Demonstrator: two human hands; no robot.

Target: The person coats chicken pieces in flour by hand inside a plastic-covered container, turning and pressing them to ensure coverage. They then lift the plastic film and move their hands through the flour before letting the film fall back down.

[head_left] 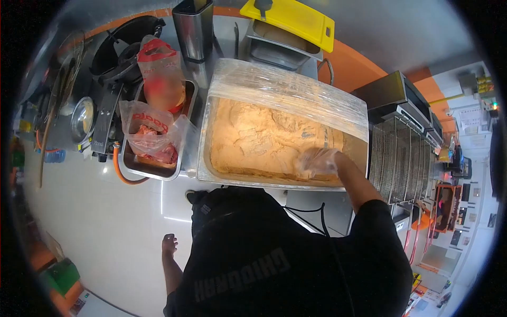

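Worker at a steel counter (225, 39), seen from above. At far left on the counter, a metal tray (153, 171) carries plastic bags (148, 138), the nearer containing what looks like raw meat (166, 154). Below the tray in view, the bare left hand (169, 244) hangs over the floor (127, 211), apart from the counter; its fingers are loosely curled, with nothing visible in them. At center, a large tub (204, 142) holds pale orange-tan powder (253, 134), uneven on its surface. The tub's long axis runs left to right across the worker's front, slightly oblique, and clear wrap (285, 87) covers its far side. Toward the tub's near right part, the right hand (318, 162), in a clear glove, reaches into the powder; most of the powder lies leftward of these fingers, along the long axis. The right hand is much the nearer. Motion blur obscures its fingers: whether they are spread or gripping powder cannot be told. At right stand wire baskets (401, 158).
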